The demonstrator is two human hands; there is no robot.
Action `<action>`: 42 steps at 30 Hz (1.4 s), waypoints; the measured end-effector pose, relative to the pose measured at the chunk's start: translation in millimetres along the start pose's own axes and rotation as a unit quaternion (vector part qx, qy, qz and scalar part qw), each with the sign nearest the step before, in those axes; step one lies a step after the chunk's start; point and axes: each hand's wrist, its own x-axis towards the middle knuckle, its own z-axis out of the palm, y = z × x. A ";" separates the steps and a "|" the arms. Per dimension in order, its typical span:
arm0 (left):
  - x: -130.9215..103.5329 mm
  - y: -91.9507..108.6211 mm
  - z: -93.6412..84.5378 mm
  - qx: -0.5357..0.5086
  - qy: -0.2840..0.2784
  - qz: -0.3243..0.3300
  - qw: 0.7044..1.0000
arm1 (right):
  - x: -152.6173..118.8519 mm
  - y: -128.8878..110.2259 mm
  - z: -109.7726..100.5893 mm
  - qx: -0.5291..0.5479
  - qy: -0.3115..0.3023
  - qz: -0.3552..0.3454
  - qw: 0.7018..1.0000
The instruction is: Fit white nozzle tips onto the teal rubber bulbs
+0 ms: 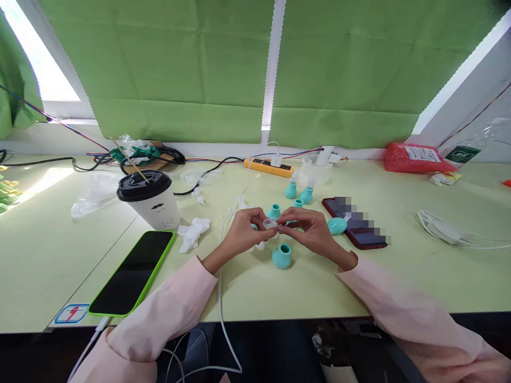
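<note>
At the left of the frame, one phone in a green case (131,274) lies below one white paper cup (157,210); its black lid is on, a stick poking out, contents hidden. One crumpled tissue (194,234) lies to the cup's right.

At the centre, the left hand (249,230) pinches one small clear plastic piece (270,224) between thumb and fingers. The right hand (306,227) meets it there, fingertips closed on the piece's right side. Around the hands are at least six teal bulbs (282,257): two behind, topped with clear parts; three with open mouths, insides too dark to read; and one on its side against the second phone (361,226). More teal shows partly behind the fingers.

One orange power strip (269,167) lies above them. At the upper right are one red package (417,158) and one clear bottle (475,143) with a green label, contents unclear.
</note>
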 end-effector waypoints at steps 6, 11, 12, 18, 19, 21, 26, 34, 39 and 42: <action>-0.9 0.8 0.9 0.034 -0.013 0.016 0.999 | 1.5 -0.7 -4.3 0.046 -0.052 0.056 0.996; -1.5 2.2 1.0 0.037 -0.015 0.022 0.999 | 1.5 3.2 -5.2 0.069 -0.051 0.072 0.994; -1.5 2.5 1.0 0.038 -0.018 0.023 0.999 | 1.7 3.1 -5.8 0.063 -0.055 0.070 0.994; -1.7 5.0 0.9 0.022 -0.025 0.020 0.999 | 3.2 -2.2 -10.3 -0.001 -0.077 0.053 0.996; -1.6 5.1 0.7 0.022 -0.025 0.022 0.999 | 3.2 -3.2 -10.9 -0.012 -0.077 0.041 0.996; -1.5 4.9 0.3 0.024 -0.031 0.022 0.999 | 3.0 -4.6 -11.8 -0.045 -0.078 0.000 0.996; -1.4 2.9 0.8 0.018 -0.040 0.020 0.999 | 1.0 -3.5 -10.6 -0.154 -0.100 -0.106 0.977; -0.2 8.0 7.6 -0.100 0.041 -0.035 0.994 | -3.0 10.5 4.5 -0.256 0.071 -0.243 0.933; -1.9 12.0 12.2 -0.161 0.051 -0.046 0.985 | -4.5 11.5 13.9 -0.251 0.137 -0.227 0.931; -2.6 11.1 12.9 -0.180 0.056 -0.051 0.981 | -5.1 10.1 16.6 -0.233 0.166 -0.192 0.939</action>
